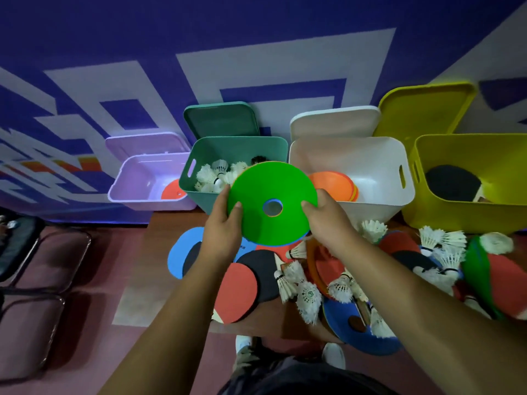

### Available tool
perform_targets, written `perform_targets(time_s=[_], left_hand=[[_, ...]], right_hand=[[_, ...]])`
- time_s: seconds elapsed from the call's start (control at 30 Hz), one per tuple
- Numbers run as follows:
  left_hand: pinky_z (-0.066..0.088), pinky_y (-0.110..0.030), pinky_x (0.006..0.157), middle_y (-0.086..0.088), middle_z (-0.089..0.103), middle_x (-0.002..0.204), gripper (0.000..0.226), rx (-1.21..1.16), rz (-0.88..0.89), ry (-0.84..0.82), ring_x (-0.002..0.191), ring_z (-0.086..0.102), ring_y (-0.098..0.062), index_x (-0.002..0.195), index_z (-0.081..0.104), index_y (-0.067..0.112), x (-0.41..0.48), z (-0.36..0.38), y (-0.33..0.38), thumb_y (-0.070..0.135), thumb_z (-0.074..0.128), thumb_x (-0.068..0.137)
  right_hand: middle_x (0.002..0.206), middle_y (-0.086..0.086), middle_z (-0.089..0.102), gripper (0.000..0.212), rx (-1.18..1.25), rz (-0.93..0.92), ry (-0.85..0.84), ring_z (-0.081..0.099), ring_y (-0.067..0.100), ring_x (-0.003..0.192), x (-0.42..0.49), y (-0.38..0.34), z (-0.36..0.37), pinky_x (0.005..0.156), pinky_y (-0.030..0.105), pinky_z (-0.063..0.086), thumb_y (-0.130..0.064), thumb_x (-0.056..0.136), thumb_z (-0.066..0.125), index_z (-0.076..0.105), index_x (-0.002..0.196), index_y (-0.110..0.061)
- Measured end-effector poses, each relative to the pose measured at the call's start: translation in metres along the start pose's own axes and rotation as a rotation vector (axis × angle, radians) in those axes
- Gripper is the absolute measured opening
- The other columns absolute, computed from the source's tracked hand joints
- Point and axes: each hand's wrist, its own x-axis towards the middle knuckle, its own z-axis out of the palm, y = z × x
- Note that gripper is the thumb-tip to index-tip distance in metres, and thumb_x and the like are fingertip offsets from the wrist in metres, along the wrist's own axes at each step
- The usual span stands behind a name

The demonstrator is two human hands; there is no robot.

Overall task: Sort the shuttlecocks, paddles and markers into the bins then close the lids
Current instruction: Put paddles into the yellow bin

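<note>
Both hands hold a green disc marker [271, 189] with a centre hole, raised in front of the bins; a blue edge shows beneath it. My left hand [221, 232] grips its left rim, my right hand [328, 223] its right rim. Behind stand a purple bin [134, 192] with a red marker, a teal bin [236, 146] with shuttlecocks [211, 175], a white bin [370, 155] with orange markers [333, 183], and a yellow bin [456, 215] with a black paddle [450, 183]. All lids stand open. Paddles [239, 289], shuttlecocks [308, 300] and markers [362, 334] lie piled on the table.
The brown table [176, 220] ends just left of the pile. Dark chairs [34, 280] stand at the left on the reddish floor. A blue-and-white patterned wall [256, 52] rises behind the bins. My shoes [333, 354] show at the bottom.
</note>
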Motion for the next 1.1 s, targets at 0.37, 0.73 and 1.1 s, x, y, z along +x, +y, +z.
perform_targets(time_s=[0.37,0.73,1.1], left_hand=[[0.05,-0.037,0.11,0.01,0.069,0.132,0.043,0.018,0.13,-0.079,0.122,0.063,-0.008,0.144,0.062,0.024,0.029,0.072,0.035,0.012,0.055,0.104],[0.064,-0.029,0.071,-0.007,0.075,0.107,0.04,-0.256,-0.165,-0.176,0.085,0.076,-0.018,0.145,0.052,0.007,0.049,0.109,0.055,0.011,0.049,0.106],[0.059,-0.045,0.076,-0.012,0.076,0.11,0.024,-0.068,-0.271,-0.193,0.081,0.068,-0.024,0.123,0.066,0.008,0.044,0.074,0.023,0.008,0.049,0.107]], right_hand=[[0.1,0.013,0.074,0.034,0.019,0.132,0.017,0.073,0.03,0.074,0.0,0.021,-0.073,0.07,0.053,0.065,-0.034,0.095,0.05,0.059,0.127,-0.024],[0.089,0.018,0.069,0.015,0.3,0.181,0.26,0.064,0.022,0.06,0.037,0.025,-0.113,0.059,0.042,0.06,-0.014,0.102,0.055,0.064,0.114,-0.013],[0.109,0.021,0.07,0.037,0.429,0.369,0.165,0.064,0.023,0.066,0.071,0.03,-0.091,0.052,0.035,0.059,-0.005,0.106,0.048,0.048,0.143,0.0]])
